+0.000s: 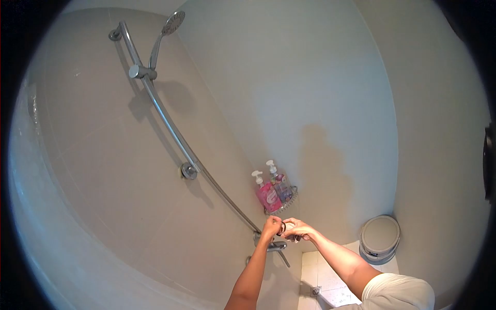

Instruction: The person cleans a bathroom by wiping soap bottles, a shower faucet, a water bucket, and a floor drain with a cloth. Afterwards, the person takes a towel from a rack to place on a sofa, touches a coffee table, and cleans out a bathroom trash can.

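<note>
Both hands are close together in front of the shower mixer, below the corner shelf. My right hand is wrapped round a small object with a pale top and a dark lower part, too small to name. Against its left side, my left hand is closed at a dark ring-like piece; what exactly its fingers grip is unclear. Just above the hands, a pink pump bottle and a clear pump bottle with purple contents stand on the shelf.
A chrome shower rail runs diagonally down the left wall, with a shower head at its top and a hose alongside. A round lidded bin stands on the floor at the right. A floor drain lies below the hands.
</note>
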A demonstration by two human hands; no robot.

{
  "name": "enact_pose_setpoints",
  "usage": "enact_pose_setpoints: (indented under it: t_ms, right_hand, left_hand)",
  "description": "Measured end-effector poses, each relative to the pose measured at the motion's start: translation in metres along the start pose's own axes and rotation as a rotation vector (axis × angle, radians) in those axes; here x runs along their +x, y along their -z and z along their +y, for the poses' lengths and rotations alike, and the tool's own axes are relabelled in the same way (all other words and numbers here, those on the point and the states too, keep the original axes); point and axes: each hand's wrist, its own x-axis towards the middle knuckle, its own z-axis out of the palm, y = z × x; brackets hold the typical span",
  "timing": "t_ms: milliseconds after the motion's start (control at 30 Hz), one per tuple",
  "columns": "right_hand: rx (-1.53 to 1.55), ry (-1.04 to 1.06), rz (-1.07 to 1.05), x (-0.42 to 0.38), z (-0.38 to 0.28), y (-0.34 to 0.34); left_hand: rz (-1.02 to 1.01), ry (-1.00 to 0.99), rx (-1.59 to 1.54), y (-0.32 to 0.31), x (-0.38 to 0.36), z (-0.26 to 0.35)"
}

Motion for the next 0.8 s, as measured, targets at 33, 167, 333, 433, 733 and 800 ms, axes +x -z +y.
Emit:
enact_pose_setpoints:
  t_ms: [33, 167, 333, 433, 733, 800]
  right_hand:
    - [0.217, 0.036, -0.025, -0.003, -0.005, 0.002]
    - [0.04, -0.013, -0.093, -0.008, -0.024, 0.014]
    - [0.195, 0.14, 0.011, -0.03, -0.082, -0.003]
    - [-0.076, 0.124, 0.11, 0.005, -0.064, -0.014]
    - [-1.023, 0.07, 0.004, 0.028, 0.016, -0.077]
    - [-1.022, 0.125, 0.094, 0.024, 0.018, -0.083]
  left_hand:
    - [-0.008, -0.013, 0.005, 0.0, -0.001, 0.009]
    - [-0.268, 0.026, -0.284, 0.012, -0.014, 0.039]
    - [-0.764, 0.042, -1.03, 0.083, -0.007, 0.093]
    - [-0.046, -0.768, -0.76, 0.131, -0.067, 0.226]
    - [1.545, -0.793, 0.573, 0.312, -0.027, 0.508]
    - [1.334, -0.773, 0.781, 0.327, -0.026, 0.522]
